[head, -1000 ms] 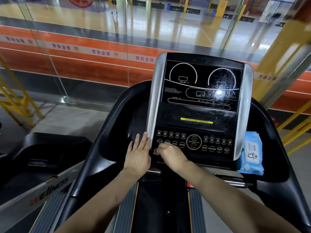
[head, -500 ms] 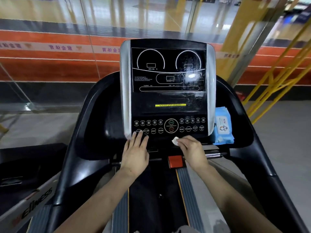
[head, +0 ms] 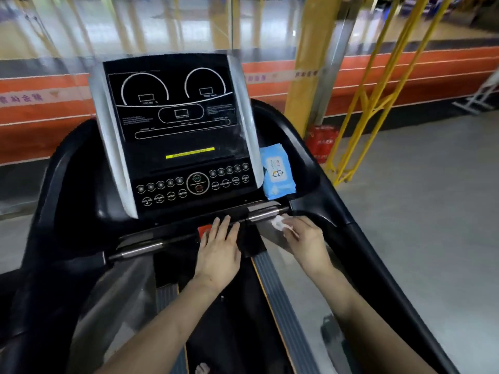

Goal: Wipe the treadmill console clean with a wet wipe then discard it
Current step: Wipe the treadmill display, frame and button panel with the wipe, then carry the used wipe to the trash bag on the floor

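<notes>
The right hand (head: 305, 238) is closed around a crumpled white wipe (head: 280, 224), pinching it against the right end of a smooth metal bar (head: 263, 213) below the console (head: 178, 130). The left hand (head: 220, 249) lies flat and open, fingers extended, holding nothing, fingertips at the bar's centre. The console is a glossy black panel with silver side trims and round buttons. A soft blue wipe pack (head: 276, 171) lies just right of it.
</notes>
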`<state>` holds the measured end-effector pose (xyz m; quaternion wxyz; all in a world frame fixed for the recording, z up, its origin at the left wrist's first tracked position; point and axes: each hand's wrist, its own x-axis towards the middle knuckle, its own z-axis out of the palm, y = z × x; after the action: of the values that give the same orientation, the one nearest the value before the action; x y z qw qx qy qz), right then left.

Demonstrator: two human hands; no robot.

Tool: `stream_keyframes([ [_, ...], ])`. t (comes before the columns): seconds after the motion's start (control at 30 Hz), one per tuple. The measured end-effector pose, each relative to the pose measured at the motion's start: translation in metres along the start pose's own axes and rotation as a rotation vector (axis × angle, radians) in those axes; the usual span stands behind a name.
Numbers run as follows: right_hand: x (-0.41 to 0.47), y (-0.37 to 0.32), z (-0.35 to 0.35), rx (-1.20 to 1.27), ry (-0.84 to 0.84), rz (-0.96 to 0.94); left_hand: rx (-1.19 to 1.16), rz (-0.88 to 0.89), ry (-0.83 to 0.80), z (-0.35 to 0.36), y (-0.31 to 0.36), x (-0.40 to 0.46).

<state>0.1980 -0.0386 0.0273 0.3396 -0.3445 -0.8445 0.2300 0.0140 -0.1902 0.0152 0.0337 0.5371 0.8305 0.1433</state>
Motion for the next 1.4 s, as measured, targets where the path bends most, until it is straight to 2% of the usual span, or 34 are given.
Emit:
stream_keyframes([
  [0.2,-0.082,0.066,-0.112,-0.036,0.093,0.114,0.032,0.189,-0.098,0.043,0.139,-0.021],
  [0.37,-0.163,0.127,-0.194,-0.05,0.266,0.382,0.076,0.424,-0.174,0.068,0.253,-0.029],
  [0.63,-0.283,0.153,-0.283,-0.255,0.548,0.575,0.078,0.768,-0.313,0.109,0.379,-0.068],
  [0.87,-0.365,0.127,-0.299,-0.37,0.711,0.707,0.042,0.996,-0.421,0.127,0.419,-0.108],
  [1.0,-0.4,0.108,-0.299,-0.316,0.784,0.853,0.027,1.083,-0.477,0.143,0.432,-0.126],
  [1.07,-0.416,0.096,-0.299,-0.243,0.81,0.924,0.029,1.111,-0.504,0.151,0.432,-0.137],
  [1.2,-0.438,0.092,-0.309,-0.252,0.859,0.979,-0.004,1.148,-0.537,0.163,0.444,-0.154],
  [1.4,-0.46,0.112,-0.333,-0.259,0.857,0.988,0.008,1.147,-0.571,0.181,0.478,-0.179],
])
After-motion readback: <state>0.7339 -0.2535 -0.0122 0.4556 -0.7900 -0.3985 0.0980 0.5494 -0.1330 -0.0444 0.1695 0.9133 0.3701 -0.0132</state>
